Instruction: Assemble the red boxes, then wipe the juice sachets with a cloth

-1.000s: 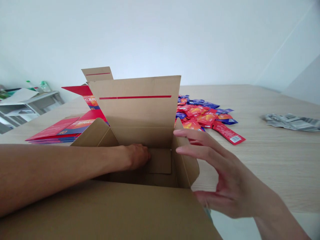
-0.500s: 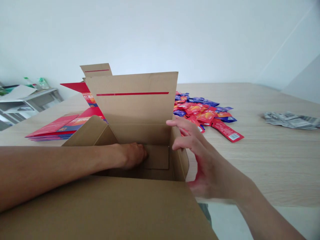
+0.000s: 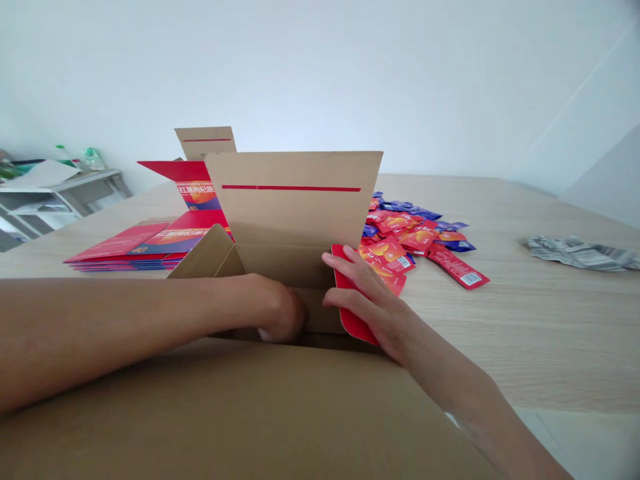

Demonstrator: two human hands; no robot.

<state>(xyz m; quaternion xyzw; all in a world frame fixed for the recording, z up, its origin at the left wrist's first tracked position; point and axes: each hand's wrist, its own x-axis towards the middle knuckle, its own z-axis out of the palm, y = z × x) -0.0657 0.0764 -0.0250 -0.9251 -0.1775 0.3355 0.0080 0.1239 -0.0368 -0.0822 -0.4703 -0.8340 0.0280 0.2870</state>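
An open cardboard box [image 3: 295, 213] stands in front of me, brown inside, with its tall back flap raised and a red strip across it. My left hand [image 3: 285, 310] reaches down into the box; its fingers are curled downward and hidden. On the right, my right hand [image 3: 370, 293] lies with fingers stretched and apart against the red outer face of the side flap [image 3: 357, 319], which leans inward. The thumb is out of sight. A wide brown front flap [image 3: 240, 413] fills the foreground below both hands.
Behind the box on the right lies a heap of red and purple sachets [image 3: 415, 230]. Flat red cartons [image 3: 125, 247] are stacked at left, near another open red box [image 3: 195, 190]. A grey striped cloth [image 3: 580, 253] lies far right. A shelf [image 3: 65, 193] stands beyond the table.
My right hand has moved inward over the side flap, tilting it so its red outer face shows. My left hand has shifted right inside the box, its wrist bent more downward.
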